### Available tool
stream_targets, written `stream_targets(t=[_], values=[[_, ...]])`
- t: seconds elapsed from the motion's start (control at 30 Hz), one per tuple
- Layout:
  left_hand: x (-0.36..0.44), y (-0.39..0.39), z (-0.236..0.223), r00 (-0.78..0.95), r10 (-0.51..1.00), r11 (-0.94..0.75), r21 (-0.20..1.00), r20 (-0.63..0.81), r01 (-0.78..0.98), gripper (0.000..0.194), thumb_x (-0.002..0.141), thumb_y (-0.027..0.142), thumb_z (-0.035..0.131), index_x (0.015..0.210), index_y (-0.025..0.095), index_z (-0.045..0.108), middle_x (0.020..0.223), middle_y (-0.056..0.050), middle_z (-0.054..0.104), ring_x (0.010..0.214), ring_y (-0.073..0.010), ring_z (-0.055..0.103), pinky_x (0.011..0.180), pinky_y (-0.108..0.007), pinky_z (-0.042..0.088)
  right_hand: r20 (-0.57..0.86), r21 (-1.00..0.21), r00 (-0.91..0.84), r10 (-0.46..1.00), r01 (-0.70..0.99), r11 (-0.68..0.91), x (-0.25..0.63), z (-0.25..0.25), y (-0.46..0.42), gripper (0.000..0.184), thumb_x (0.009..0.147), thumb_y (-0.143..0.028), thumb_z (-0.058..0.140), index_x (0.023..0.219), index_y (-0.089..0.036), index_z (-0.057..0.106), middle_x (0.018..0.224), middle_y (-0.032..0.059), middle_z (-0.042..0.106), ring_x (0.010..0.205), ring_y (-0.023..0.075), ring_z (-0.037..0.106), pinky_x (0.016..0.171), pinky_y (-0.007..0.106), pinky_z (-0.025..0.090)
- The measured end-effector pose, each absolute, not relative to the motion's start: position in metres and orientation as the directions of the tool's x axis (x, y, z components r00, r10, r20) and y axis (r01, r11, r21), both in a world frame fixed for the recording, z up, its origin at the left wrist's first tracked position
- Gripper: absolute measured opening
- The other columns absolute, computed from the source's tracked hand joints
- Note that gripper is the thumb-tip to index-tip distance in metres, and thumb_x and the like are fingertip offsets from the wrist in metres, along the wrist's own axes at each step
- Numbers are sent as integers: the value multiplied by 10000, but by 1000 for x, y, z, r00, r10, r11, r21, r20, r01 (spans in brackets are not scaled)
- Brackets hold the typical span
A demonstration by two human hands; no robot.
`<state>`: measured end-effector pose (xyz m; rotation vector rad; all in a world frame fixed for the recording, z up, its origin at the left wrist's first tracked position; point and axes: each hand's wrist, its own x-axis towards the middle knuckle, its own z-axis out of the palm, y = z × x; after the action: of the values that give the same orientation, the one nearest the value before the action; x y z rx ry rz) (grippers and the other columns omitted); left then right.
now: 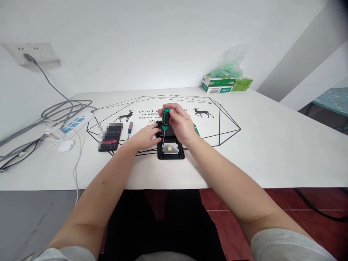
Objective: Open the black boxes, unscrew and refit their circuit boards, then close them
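My right hand (182, 123) is closed around the green and black handle of a screwdriver (165, 119). It stands nearly upright, its thin shaft pointing down to the upper left of a silver plate (174, 149) with a pale yellow square. The plate sits in an opened black case (171, 157), whose darker upper part (170, 131) lies just behind, partly covered by my right hand. Fingers stretched out, my left hand (146, 137) rests against the case's left side. Whether the screwdriver tip touches a screw is too small to tell.
Left of my hands lie a second screwdriver (130, 127) and a phone (115, 136). A green piece (196, 129) shows beyond my right wrist. Further left are a power strip (77, 122), cables and a white earbud case (66, 145). Green boxes (219, 84) stand at the back right.
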<state>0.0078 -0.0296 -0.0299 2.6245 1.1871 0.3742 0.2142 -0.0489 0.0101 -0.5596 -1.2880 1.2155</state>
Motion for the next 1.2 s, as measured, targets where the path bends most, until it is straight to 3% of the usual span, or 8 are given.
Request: stream_targets(t=[0.17,0.33,0.5,0.7,0.83,0.97,1.07,1.2], values=[[7,-28,-32,613,784,-610,301,97,733,511,1046,484,557,1440,189,694,1624,-174,555,1526,-379,529,1305,-546,431,495,-849,-67,866,-251,465,214,10,-46,494,701,-579,977,978,-308,671,950,-18,610,877,176,562,837,352,534],[8,-29,-30,606,790,-602,316,96,734,504,1029,475,561,1424,195,704,1620,-170,561,1518,-387,536,1297,-564,437,446,-859,-121,887,-335,387,216,12,-49,400,814,-473,863,1130,-346,653,951,-13,658,943,203,630,895,390,560],[7,-30,-29,611,786,-604,332,94,725,525,1034,491,540,1440,197,693,1622,-167,556,1484,-377,570,1272,-554,469,425,-862,-132,896,-361,356,215,11,-48,301,941,-591,700,1052,-311,693,1045,25,724,1034,229,675,962,430,577],[6,-28,-32,607,790,-599,324,87,732,533,1040,497,546,1459,196,679,1670,-168,521,1518,-381,550,1300,-552,446,497,-855,-90,863,-220,470,215,8,-46,473,736,-600,949,1034,-327,704,991,-3,644,916,200,581,904,390,566],[7,-29,-30,607,790,-598,323,82,734,517,1041,492,542,1446,203,683,1657,-158,534,1530,-379,534,1294,-549,447,483,-857,-102,870,-259,445,216,9,-48,370,869,-523,835,1176,-362,703,1023,5,667,998,219,624,973,430,569],[9,-30,-26,624,777,-613,333,86,717,539,1042,474,524,1462,166,663,1596,-175,574,1454,-362,590,1251,-529,484,415,-878,-152,897,-327,350,216,10,-49,378,967,-651,681,1177,-340,721,1108,30,746,1070,239,668,1019,458,573],[9,-31,-26,618,780,-611,326,93,722,564,1040,477,530,1490,154,633,1610,-187,570,1505,-377,550,1278,-537,454,441,-882,-121,889,-241,405,216,7,-45,456,900,-702,765,1180,-343,748,1160,33,736,1075,239,650,1023,447,574],[8,-30,-28,621,778,-613,332,95,717,578,1031,471,546,1518,167,612,1595,-179,597,1509,-379,552,1289,-543,449,487,-872,-70,870,-88,481,218,1,-38,479,784,-509,935,1207,-365,762,1117,25,696,1008,240,601,998,456,565]])
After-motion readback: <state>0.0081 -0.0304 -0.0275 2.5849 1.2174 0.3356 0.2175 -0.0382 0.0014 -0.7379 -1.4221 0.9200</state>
